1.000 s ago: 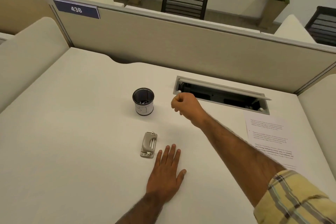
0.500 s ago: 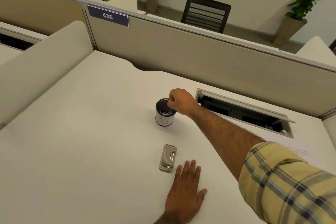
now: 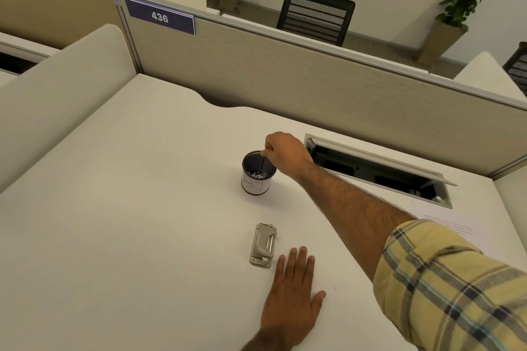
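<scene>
A black mesh cup (image 3: 258, 173) with a white label stands mid-desk, small white bits lying at its bottom. Just above its rim my right hand (image 3: 282, 154) hovers, fingers curled, pinching something thin and dark that reaches down into the cup; what it is I cannot tell. A small grey metal device (image 3: 263, 245), like a hole punch or stapler, lies nearer to me. My left hand (image 3: 293, 296) rests flat on the white desk (image 3: 128, 222), fingers straight, just right of the device and not touching it.
An open cable tray (image 3: 379, 168) is sunk into the desk behind my right arm. A printed sheet (image 3: 445, 228) lies at the right. Partition walls with a sign "436" (image 3: 160, 17) close off the back and left. Chairs and potted plants stand beyond.
My right hand has moved left from beside the cable tray to above the cup's rim. The view has shifted a little. My left hand stays flat on the desk.
</scene>
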